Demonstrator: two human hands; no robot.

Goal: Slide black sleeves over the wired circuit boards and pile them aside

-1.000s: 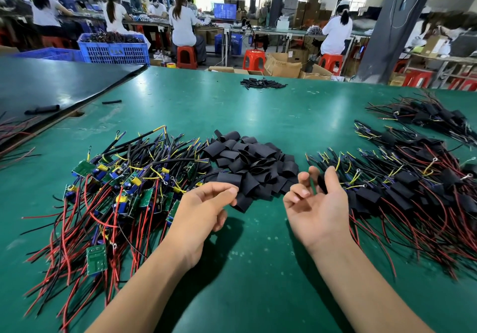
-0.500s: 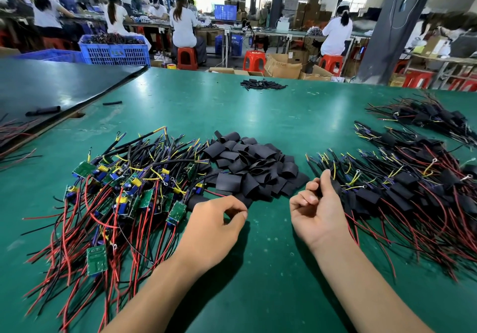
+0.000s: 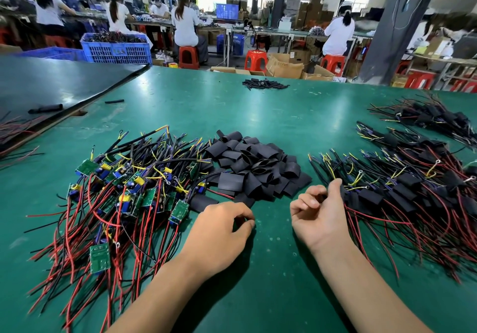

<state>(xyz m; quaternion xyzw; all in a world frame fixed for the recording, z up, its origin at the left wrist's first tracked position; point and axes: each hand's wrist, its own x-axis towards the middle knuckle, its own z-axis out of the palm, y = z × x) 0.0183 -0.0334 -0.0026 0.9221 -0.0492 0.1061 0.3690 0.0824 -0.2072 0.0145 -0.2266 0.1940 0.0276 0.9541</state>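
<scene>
The sleeves [image 3: 254, 167] lie in a loose black heap at the middle of the frame, on the green worktop [image 3: 258, 115]. One sleeve [image 3: 204, 202] lies apart at the heap's lower left, just above our left hand [image 3: 219, 232]. Left of the heap is the tangle of bare boards [image 3: 129, 190], green boards with red, black and yellow wires fanning toward the lower left corner. Right of the heap is the sleeved pile [image 3: 402, 195], with red wires trailing toward the lower right. Our left hand rests knuckles up below the heap, fingers curled down and thumb meeting forefinger at the worktop; we cannot tell whether they pinch anything. Our right hand [image 3: 317, 211] is turned palm inward with fingers curled, its thumb up against the left edge of the sleeved pile; we cannot tell whether it holds anything. A second sleeved bunch [image 3: 426, 118] lies at the right edge, higher up. A small heap of black pieces [image 3: 264, 84] sits near the worktop's far edge. A dark panel [image 3: 51, 84] fills the upper left, with a blue crate [image 3: 116, 49] behind it. Beyond are red stools [image 3: 255, 60], cardboard boxes [image 3: 284, 67] and people in white [image 3: 184, 24] seated at benches.
</scene>
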